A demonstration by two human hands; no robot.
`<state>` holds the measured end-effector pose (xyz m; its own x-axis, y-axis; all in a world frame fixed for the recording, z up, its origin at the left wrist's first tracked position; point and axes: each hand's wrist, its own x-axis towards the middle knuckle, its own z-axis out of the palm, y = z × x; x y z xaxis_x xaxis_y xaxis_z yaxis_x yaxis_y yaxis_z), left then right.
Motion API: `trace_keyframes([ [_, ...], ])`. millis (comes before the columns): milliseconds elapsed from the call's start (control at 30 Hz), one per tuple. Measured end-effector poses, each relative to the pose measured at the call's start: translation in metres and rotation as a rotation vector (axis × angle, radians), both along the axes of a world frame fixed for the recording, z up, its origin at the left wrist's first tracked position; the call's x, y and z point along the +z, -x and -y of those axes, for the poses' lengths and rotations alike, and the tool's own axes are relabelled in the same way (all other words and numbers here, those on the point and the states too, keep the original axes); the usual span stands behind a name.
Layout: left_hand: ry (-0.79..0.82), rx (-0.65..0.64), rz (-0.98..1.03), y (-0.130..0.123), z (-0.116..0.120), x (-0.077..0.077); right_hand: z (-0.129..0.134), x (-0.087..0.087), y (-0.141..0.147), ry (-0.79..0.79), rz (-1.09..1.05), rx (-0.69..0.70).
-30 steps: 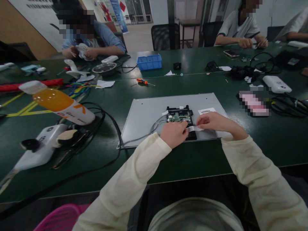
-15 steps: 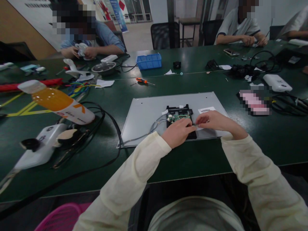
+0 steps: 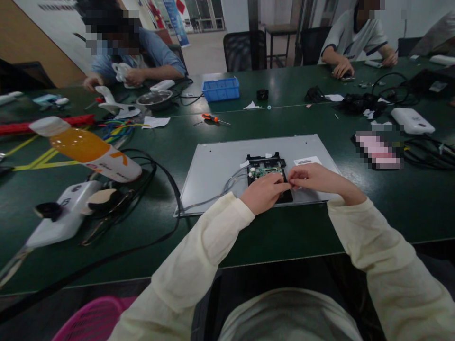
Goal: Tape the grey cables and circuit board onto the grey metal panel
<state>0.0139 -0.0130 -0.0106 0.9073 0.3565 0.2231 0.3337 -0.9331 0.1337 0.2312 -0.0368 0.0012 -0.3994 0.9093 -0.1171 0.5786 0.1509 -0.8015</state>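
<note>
A grey flat panel (image 3: 213,166) lies on the table before me, with a black bracket (image 3: 265,156) on it that carries a green circuit board (image 3: 265,172). Grey cables (image 3: 232,181) run from the board across the panel to the left. My left hand (image 3: 265,192) rests over the board's near part, fingers closed together and pointing right. Close beside its fingertips is my right hand (image 3: 313,180), its thumb and fingers pinched at the bracket's right edge. Whatever is between the fingers of either hand is too small or hidden to name. A white label (image 3: 307,161) sits behind my right hand.
An orange drink bottle (image 3: 87,149), a white power bank (image 3: 66,213) and a black cable (image 3: 170,177) lie to the left. Beyond the panel are an orange screwdriver (image 3: 215,119) and a blue basket (image 3: 220,90). A phone (image 3: 378,150) lies right. Two people work across the table.
My hands stay nearly in place, fingertips shifting slightly at the bracket's right edge. Across the table, one person's hand reaches down to a phone; the other person's hand moves left to a white object.
</note>
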Motion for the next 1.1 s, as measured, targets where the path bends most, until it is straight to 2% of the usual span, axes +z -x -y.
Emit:
trace_keyframes([
  [367,-0.013,0.000,-0.017,-0.001,0.001,0.002,0.000,0.002,0.001,0.006,0.016,-0.010],
  [700,-0.030,-0.005,-0.056,-0.001,0.000,0.004,-0.005,-0.011,-0.016,0.118,-0.022,-0.036],
  [867,-0.002,-0.018,-0.018,0.001,0.000,0.004,-0.001,-0.007,-0.016,0.099,-0.025,-0.034],
  [1000,0.035,-0.004,0.069,0.004,0.000,0.008,0.001,-0.005,-0.017,0.031,-0.093,-0.100],
  [1100,0.067,0.041,0.194,0.007,-0.001,0.012,0.000,-0.005,-0.019,-0.061,-0.122,-0.229],
])
